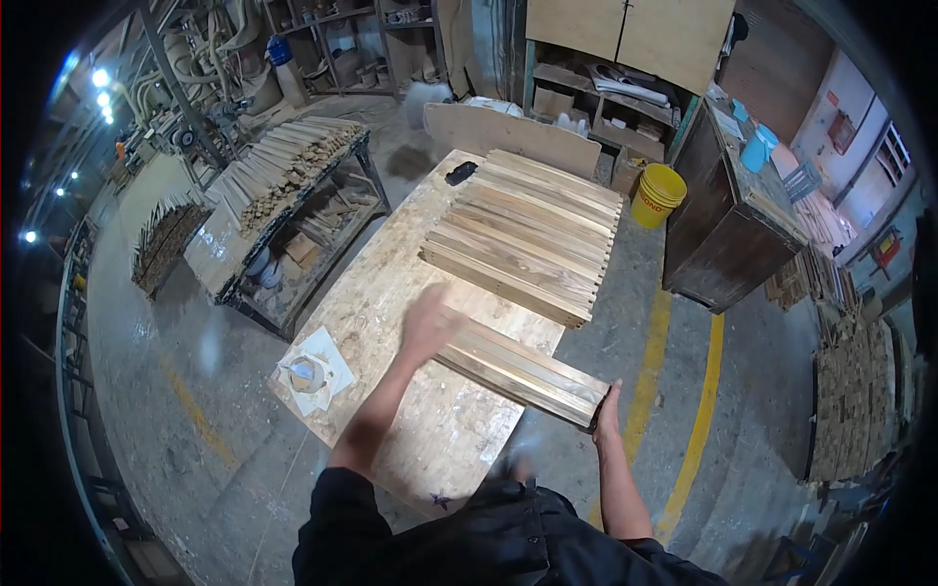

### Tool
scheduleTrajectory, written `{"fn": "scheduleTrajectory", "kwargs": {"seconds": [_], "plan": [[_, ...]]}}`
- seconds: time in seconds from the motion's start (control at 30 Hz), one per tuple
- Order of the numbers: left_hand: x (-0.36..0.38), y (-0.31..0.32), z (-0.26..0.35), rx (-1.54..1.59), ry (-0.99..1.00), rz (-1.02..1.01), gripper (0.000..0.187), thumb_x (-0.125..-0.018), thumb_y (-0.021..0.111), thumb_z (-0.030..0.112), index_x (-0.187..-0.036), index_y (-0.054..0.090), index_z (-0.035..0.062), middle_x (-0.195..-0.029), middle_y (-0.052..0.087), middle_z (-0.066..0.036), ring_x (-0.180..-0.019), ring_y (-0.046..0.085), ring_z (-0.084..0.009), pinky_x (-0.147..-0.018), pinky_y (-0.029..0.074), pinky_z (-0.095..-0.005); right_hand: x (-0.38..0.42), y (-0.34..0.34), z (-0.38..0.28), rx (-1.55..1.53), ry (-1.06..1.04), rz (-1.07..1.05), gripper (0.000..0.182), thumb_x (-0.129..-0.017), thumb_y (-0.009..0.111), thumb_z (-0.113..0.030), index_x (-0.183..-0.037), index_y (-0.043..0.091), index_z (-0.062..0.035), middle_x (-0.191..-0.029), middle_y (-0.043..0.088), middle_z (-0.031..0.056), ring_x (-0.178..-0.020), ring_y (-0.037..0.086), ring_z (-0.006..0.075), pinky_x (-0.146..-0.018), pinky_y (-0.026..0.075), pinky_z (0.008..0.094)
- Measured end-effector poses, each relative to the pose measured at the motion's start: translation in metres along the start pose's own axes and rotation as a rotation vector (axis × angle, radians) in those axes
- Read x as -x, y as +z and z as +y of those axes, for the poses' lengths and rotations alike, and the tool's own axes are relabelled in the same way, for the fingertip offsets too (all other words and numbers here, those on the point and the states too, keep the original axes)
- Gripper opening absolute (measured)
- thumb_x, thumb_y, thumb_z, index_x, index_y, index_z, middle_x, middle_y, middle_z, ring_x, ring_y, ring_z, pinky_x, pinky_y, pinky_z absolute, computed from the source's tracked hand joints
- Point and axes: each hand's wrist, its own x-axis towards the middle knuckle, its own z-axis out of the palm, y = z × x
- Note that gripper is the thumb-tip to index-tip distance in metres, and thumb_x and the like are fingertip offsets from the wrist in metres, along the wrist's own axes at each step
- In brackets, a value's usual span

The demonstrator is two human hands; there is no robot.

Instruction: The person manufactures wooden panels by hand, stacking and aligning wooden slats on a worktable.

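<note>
A short stack of long wooden boards (528, 366) lies across the near part of the plywood table (430, 430), its right end reaching past the table's edge. My right hand (608, 410) grips that right end, with the fingers partly hidden behind it. At the other end, my left hand (428, 327) is over or against the boards. It is smeared by motion, so its fingers cannot be made out. Farther back on the same table sits a larger layer of similar wooden boards (532, 225), side by side, with small dark marks along their right ends.
A small container (307, 375) stands on white paper (337, 356) at the table's left edge. A black object (460, 173) lies at the far corner. To the left is a bench (220, 249) of wooden sticks; to the right are a yellow bucket (658, 195) and a dark cabinet (718, 215).
</note>
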Motion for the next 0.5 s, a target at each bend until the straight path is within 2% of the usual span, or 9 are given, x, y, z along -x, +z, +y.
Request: {"fn": "scheduleTrajectory", "kwargs": {"seconds": [0.03,0.07,0.13,0.17,0.23,0.4,0.47,0.5], "plan": [[0.0,0.004,-0.026,0.144,-0.179,0.141,0.065,-0.084,0.055,0.045,-0.134,0.043,0.0052,-0.134,0.044,-0.025,-0.126,0.04,-0.0384,-0.105,0.03,-0.0467,-0.006,-0.004,0.004,0.0,0.04,-0.022,0.083,-0.088,0.019,-0.071,-0.128,0.047,-0.0039,-0.122,0.056,0.0175,-0.109,0.056,0.0295,-0.089,0.044,0.0413],[-0.002,0.01,-0.049,0.144,-0.176,0.138,0.065,-0.084,0.055,0.045,-0.134,0.043,0.0052,-0.134,0.044,-0.025,-0.126,0.04,-0.0384,-0.105,0.03,-0.0467,-0.008,-0.007,0.007,0.006,0.082,-0.045,0.088,-0.084,0.015,-0.077,-0.129,0.047,-0.0079,-0.122,0.056,0.0157,-0.106,0.058,0.0303,-0.083,0.048,0.0458],[-0.009,0.016,-0.079,0.22,-0.686,-0.183,0.067,-0.092,0.032,0.056,-0.13,0.047,0.0033,-0.13,0.048,-0.025,-0.124,0.044,-0.0386,-0.103,0.033,-0.0441,-0.012,-0.005,0.007,-0.006,0.101,-0.046,0.089,-0.083,0.013,-0.078,-0.129,0.046,-0.0096,-0.122,0.056,0.0151,-0.106,0.057,0.0317,-0.081,0.047,0.049],[-0.01,0.021,-0.084,0.223,-0.693,-0.174,0.067,-0.092,0.032,0.056,-0.13,0.047,0.0033,-0.13,0.048,-0.025,-0.124,0.044,-0.0386,-0.103,0.033,-0.0441,-0.014,-0.002,0.006,-0.019,0.12,-0.049,0.091,-0.082,0.011,-0.079,-0.13,0.045,-0.0112,-0.122,0.057,0.0146,-0.106,0.057,0.033,-0.08,0.047,0.0523],[-0.02,0.026,-0.076,0.082,-0.719,-0.367,0.078,-0.091,0.017,0.063,-0.128,0.05,0.0034,-0.13,0.05,-0.022,-0.122,0.046,-0.0384,-0.104,0.033,-0.0446,-0.014,0.001,0.004,-0.016,0.147,-0.028,0.09,-0.081,0.012,-0.08,-0.13,0.045,-0.0114,-0.121,0.057,0.0148,-0.106,0.057,0.034,-0.08,0.046,0.0535],[-0.035,0.03,-0.064,0.016,-0.796,-0.384,0.074,-0.09,0.02,0.062,-0.126,0.053,0.0052,-0.13,0.05,-0.022,-0.122,0.046,-0.0373,-0.104,0.034,-0.0443,0.003,0.009,-0.008,-0.025,0.197,0.091,0.084,-0.084,0.015,-0.076,-0.129,0.046,-0.0122,-0.121,0.057,0.016,-0.105,0.057,0.0366,-0.081,0.044,0.057],[-0.036,0.033,-0.065,0.012,-0.8,-0.388,0.074,-0.09,0.021,0.062,-0.125,0.054,0.0056,-0.129,0.05,-0.022,-0.122,0.046,-0.0373,-0.103,0.034,-0.0443,-0.003,0.002,-0.005,-0.058,0.227,-0.037,0.079,-0.09,0.016,-0.068,-0.126,0.048,-0.0049,-0.122,0.056,0.0185,-0.107,0.057,0.035,-0.088,0.046,0.0484],[-0.037,0.033,-0.065,-0.001,-0.817,-0.368,0.074,-0.09,0.021,0.061,-0.124,0.055,0.0048,-0.129,0.05,-0.023,-0.122,0.046,-0.0372,-0.104,0.034,-0.0441,-0.004,0.001,-0.004,-0.077,0.2,-0.054,0.077,-0.091,0.017,-0.066,-0.125,0.049,-0.0043,-0.122,0.056,0.0177,-0.108,0.056,0.0342,-0.089,0.045,0.0483]]}}
